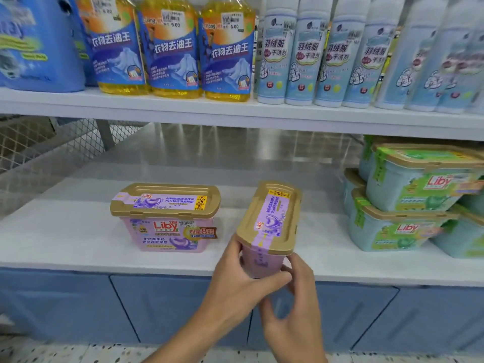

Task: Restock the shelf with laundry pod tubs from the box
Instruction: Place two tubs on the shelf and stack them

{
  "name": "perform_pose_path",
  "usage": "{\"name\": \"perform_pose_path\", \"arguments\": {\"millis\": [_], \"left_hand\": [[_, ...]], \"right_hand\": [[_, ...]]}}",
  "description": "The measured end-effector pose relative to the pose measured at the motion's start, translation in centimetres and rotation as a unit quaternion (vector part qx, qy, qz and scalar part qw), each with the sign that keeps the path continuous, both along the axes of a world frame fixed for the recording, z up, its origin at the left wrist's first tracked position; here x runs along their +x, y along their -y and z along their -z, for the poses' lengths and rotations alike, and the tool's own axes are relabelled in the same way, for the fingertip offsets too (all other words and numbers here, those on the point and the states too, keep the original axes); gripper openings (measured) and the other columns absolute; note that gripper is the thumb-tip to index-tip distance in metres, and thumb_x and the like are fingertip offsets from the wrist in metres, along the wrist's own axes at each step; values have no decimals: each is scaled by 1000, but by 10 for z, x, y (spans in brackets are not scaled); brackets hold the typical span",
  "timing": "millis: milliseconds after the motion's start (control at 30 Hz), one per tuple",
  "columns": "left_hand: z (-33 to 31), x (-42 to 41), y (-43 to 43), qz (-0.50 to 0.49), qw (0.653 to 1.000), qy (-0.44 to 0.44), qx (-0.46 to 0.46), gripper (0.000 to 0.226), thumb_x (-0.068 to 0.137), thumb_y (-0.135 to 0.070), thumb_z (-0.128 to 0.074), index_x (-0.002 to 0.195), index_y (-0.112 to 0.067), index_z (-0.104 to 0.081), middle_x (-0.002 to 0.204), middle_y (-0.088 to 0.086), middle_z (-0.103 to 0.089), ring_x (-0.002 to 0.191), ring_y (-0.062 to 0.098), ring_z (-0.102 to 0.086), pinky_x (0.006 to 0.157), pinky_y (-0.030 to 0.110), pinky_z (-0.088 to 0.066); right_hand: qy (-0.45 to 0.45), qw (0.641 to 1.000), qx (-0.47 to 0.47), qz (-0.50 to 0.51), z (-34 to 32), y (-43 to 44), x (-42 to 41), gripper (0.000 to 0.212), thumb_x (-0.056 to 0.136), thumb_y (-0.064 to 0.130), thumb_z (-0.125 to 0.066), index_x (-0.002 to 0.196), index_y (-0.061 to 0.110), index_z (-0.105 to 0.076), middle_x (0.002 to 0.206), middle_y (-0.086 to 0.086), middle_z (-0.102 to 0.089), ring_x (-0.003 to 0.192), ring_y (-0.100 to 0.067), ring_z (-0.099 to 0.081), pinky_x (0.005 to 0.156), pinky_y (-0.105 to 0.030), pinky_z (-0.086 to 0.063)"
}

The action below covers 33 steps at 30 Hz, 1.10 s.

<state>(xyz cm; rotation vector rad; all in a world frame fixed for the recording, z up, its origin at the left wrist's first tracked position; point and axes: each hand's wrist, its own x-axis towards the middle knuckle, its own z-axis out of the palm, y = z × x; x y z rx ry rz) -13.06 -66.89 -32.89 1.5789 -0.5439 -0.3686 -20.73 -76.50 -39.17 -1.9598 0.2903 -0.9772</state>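
A purple Liby laundry pod tub [271,218] with a gold lid is held end-on at the front edge of the lower white shelf [65,231], its long side pointing into the shelf. My left hand [243,281] grips its near end from the left, thumb up by the lid rim. My right hand [293,305] curls under and around the same end from the right. A second purple tub [166,218] stands on the shelf to the left, label facing out. The box is not in view.
Green-and-blue Liby tubs [408,203] are stacked two high at the shelf's right end. On the upper shelf stand yellow bottles [172,48], white spray cans [303,53] and a blue jug [36,43]. Blue cabinet fronts [78,305] lie below.
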Motion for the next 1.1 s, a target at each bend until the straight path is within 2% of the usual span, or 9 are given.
{"name": "perform_pose_path", "arguments": {"millis": [167,267,367,500,667,767,900,1000,1100], "left_hand": [[8,30,-2,-34,999,19,17,83,58,-10,-98,123,-31,-53,120,-14,-72,111,2,-69,90,26,-57],[13,36,0,-62,993,79,66,86,55,-21,-97,124,-37,-47,117,-19,-69,108,-4,-66,88,22,-56],[12,48,1,-64,991,75,87,85,53,-18,-87,127,-31,-48,114,-16,-68,105,-4,-65,80,14,-54],[8,71,-2,15,993,29,113,59,50,-8,-80,105,7,-63,108,2,-76,114,11,-67,75,6,-51],[6,60,1,56,992,12,112,25,83,6,-76,104,5,-61,116,-9,-68,95,-11,-64,68,-5,-40],[11,62,5,36,994,11,98,17,94,-2,-67,109,-8,-61,119,-11,-69,108,2,-65,79,1,-46],[12,54,3,39,994,40,95,24,101,-11,-59,116,-30,-61,120,-18,-70,111,-12,-63,100,17,-49],[-8,50,-15,24,988,80,131,23,96,-10,-67,111,-27,-72,112,-17,-76,105,-8,-68,95,23,-55],[-39,55,-58,-29,982,120,142,8,85,-17,-81,88,-24,-79,82,-5,-79,78,12,-75,69,34,-64]], "right_hand": [[4,994,-41,-100,-9,31,0,79,67,-20,-46,134,18,-60,132,6,-59,114,-19,-67,93,-23,-54],[-1,997,-19,-79,-23,54,1,62,78,-22,-55,119,23,-66,116,11,-67,99,-11,-72,87,-18,-54],[-38,994,101,-5,-32,81,14,55,79,-4,-76,123,24,-58,123,15,-63,110,-8,-64,95,-25,-52],[-135,963,200,-120,-42,124,33,98,55,19,-98,139,17,-47,129,4,-65,118,-15,-63,98,-30,-51],[-144,950,185,-205,-53,134,37,61,66,8,-89,122,11,-64,112,-4,-77,106,-24,-73,86,-36,-60],[-122,956,192,-186,-48,132,33,61,66,7,-89,122,9,-65,113,-4,-77,106,-21,-73,90,-33,-58],[-124,962,176,-170,-49,129,31,59,67,8,-90,121,11,-66,111,0,-77,103,-17,-74,88,-28,-59],[-125,964,168,-162,-52,126,30,58,67,11,-89,120,15,-66,109,4,-78,100,-13,-74,82,-22,-59],[-128,964,162,-166,-54,126,28,56,67,13,-88,118,20,-67,106,9,-78,96,-7,-74,73,-14,-57]]}}
